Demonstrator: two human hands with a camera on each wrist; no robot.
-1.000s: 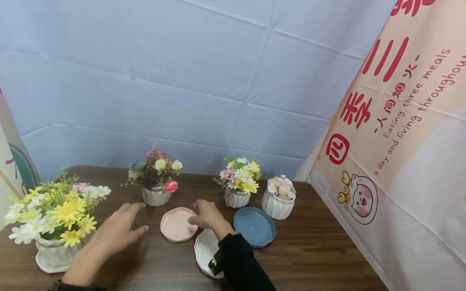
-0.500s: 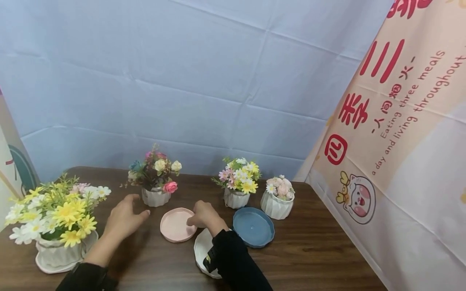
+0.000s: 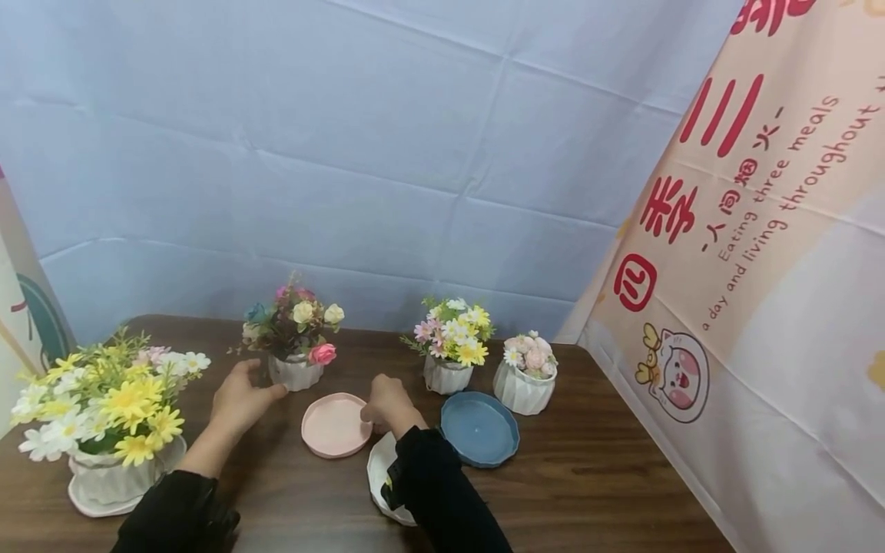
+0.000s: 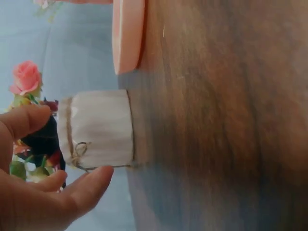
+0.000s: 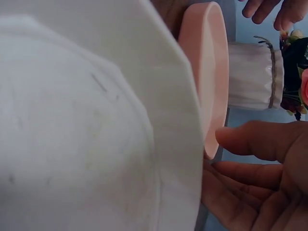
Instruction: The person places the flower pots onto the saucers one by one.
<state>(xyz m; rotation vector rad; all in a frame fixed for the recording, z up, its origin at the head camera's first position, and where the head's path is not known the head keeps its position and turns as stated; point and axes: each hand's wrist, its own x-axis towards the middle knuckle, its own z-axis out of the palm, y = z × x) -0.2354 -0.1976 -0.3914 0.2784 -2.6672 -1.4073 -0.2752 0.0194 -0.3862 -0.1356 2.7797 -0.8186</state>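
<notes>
Near the far left of the table, my left hand (image 3: 238, 399) is beside a white flowerpot (image 3: 296, 374) of mixed roses. In the left wrist view its thumb and fingers (image 4: 91, 190) are spread around the near side of that pot (image 4: 101, 127), apparently without gripping it. My right hand (image 3: 389, 403) is at the right edge of a pink saucer (image 3: 336, 426). The right wrist view shows the thumb over the rim of the saucer (image 5: 219, 72) and the fingers beneath, pinching it. Under my right forearm lies a white saucer (image 3: 382, 476), partly hidden by the sleeve.
A blue saucer (image 3: 479, 430) lies right of my right hand. Behind it stand a pot of daisies (image 3: 448, 376) and a pot of pale roses (image 3: 524, 389). At left, a pot of yellow and white flowers (image 3: 111, 476) stands on a pale saucer (image 3: 90, 507).
My left hand has moved up and slightly right, closer to the rose pot. The right hand has drawn in at the pink saucer's rim; the saucer stays in about the same place.
</notes>
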